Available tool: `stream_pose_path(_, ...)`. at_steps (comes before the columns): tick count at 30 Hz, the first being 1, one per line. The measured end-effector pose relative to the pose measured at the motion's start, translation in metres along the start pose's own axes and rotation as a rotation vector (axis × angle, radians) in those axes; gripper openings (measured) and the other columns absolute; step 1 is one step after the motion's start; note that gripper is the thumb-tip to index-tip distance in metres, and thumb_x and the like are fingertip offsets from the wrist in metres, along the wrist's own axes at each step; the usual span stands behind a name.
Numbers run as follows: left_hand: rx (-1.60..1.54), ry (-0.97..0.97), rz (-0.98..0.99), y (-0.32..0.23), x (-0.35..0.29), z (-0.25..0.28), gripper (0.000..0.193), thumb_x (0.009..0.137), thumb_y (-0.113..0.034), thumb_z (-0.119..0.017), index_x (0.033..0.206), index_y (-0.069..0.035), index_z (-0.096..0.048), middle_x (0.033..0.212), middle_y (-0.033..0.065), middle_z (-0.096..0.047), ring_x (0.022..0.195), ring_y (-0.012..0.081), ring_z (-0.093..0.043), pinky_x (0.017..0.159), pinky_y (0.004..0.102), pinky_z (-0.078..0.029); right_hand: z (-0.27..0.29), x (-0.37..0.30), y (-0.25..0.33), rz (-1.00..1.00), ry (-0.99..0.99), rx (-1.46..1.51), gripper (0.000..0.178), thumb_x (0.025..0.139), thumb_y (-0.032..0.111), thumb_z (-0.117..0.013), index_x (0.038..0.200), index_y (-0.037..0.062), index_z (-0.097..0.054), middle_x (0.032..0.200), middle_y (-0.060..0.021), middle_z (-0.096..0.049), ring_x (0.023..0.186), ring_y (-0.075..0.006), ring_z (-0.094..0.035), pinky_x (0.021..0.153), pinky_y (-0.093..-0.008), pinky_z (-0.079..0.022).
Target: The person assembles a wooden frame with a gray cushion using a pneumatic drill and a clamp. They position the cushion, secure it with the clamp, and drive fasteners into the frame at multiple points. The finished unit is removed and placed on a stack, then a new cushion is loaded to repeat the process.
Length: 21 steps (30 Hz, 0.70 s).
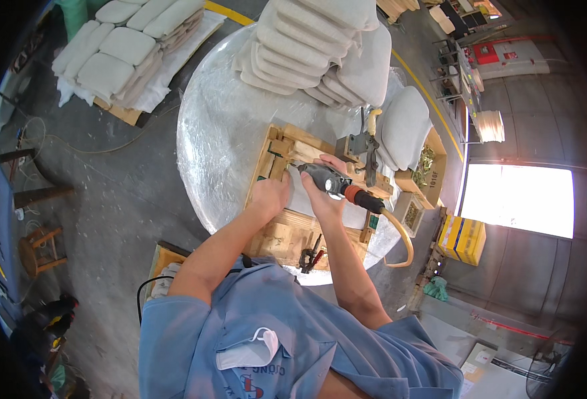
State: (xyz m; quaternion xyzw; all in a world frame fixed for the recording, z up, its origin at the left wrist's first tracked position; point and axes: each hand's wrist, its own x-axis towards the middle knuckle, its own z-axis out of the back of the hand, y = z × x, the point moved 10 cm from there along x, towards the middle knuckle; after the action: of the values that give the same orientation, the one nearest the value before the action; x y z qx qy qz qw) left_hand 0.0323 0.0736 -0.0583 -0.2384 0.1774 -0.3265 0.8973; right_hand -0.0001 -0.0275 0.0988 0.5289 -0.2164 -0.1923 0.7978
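On the round, plastic-wrapped table (199,149), the left hand (270,195) curls at the rectangular, light-brown wooden frame (275,242), its hold unclear; at three o'clock from it, the right hand (327,205) grips a black-and-grey, orange-collared power tool (324,178), nose toward ten o'clock, above the frame.

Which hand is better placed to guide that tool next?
Probably the right hand: it grips the power tool, whose hose trails rightward. The left hand is at the wooden fixture, near the tool's tip.

Printing (434,172) stands on a cardboard box (432,189) and blue shirt (293,319)
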Motion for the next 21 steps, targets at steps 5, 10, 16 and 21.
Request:
stream_pose_path(5, -0.016, 0.015, 0.007, 0.0, 0.0, -0.001, 0.036, 0.108, -0.027, -0.053, 0.134, -0.003, -0.058, 0.078, 0.0186, -0.076, 0.074, 0.0393, -0.077, 0.067, 0.0522, -0.06, 0.001, 0.0, -0.004, 0.019, -0.003, -0.023, 0.055, 0.084, 0.0, -0.085, 0.132, 0.0061, -0.059, 0.113, -0.0096, -0.069, 0.102, -0.0162, -0.069, 0.093, -0.0325, -0.057)
stream_pose_path(10, -0.044, 0.019, 0.009, 0.002, 0.002, -0.002, 0.036, 0.108, -0.027, -0.053, 0.134, -0.003, -0.057, 0.08, 0.0196, -0.077, 0.075, 0.0404, -0.077, 0.068, 0.0532, -0.06, -0.002, -0.001, -0.009, -0.032, 0.007, 0.024, 0.054, 0.083, 0.001, -0.086, 0.132, 0.0057, -0.061, 0.118, -0.0113, -0.067, 0.112, -0.0181, -0.067, 0.1, -0.0341, -0.054)
stream_pose_path(16, -0.037, 0.051, 0.025, 0.001, 0.0, 0.0, 0.035, 0.108, -0.026, -0.053, 0.134, -0.003, -0.056, 0.08, 0.0194, -0.077, 0.077, 0.0394, -0.077, 0.069, 0.0529, -0.06, -0.007, 0.001, -0.005, -0.012, -0.041, 0.039, 0.052, 0.084, 0.001, -0.084, 0.13, 0.0046, -0.061, 0.117, -0.0103, -0.068, 0.109, -0.0172, -0.067, 0.097, -0.0342, -0.055)
stream_pose_path(21, 0.011, 0.1, 0.023, -0.004, 0.001, 0.004, 0.041, 0.104, -0.018, -0.055, 0.141, -0.001, -0.057, 0.088, 0.0168, -0.08, 0.082, 0.034, -0.08, 0.07, 0.046, -0.062, -0.009, 0.028, -0.005, -0.07, -0.071, 0.099, 0.05, 0.082, 0.0, -0.082, 0.128, 0.0028, -0.062, 0.103, -0.0057, -0.071, 0.092, -0.0126, -0.068, 0.086, -0.0308, -0.057)
